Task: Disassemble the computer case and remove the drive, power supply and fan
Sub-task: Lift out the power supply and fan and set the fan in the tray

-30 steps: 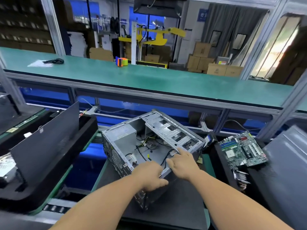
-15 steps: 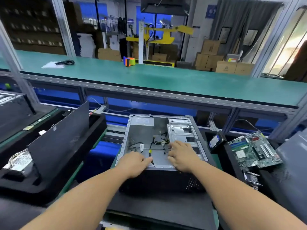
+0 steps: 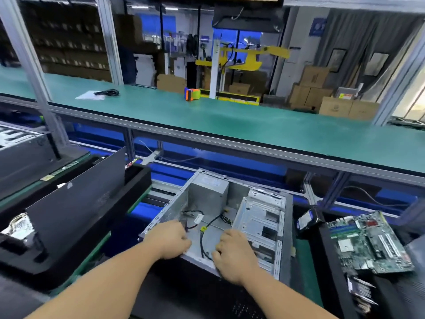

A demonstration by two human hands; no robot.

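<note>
An open grey metal computer case (image 3: 264,217) lies in front of me, its inside facing up. The boxy grey power supply (image 3: 209,192) sits in its far left corner, and black cables (image 3: 207,226) trail across the case floor. A perforated drive cage (image 3: 262,212) fills the right half. My left hand (image 3: 170,240) grips the case's near edge on the left, fingers curled over it. My right hand (image 3: 232,254) grips the same near edge further right. No fan is visible.
A green motherboard (image 3: 368,242) lies on a black tray at the right, with a small black drive (image 3: 305,221) beside it. A black side panel (image 3: 76,210) leans in a black tray at the left. A green bench (image 3: 230,120) with an orange tape dispenser (image 3: 192,94) runs behind.
The case has been turned between my hands, from tilted on its corner to lying open side up and then rotated slightly. Both hands stay on its near edge.
</note>
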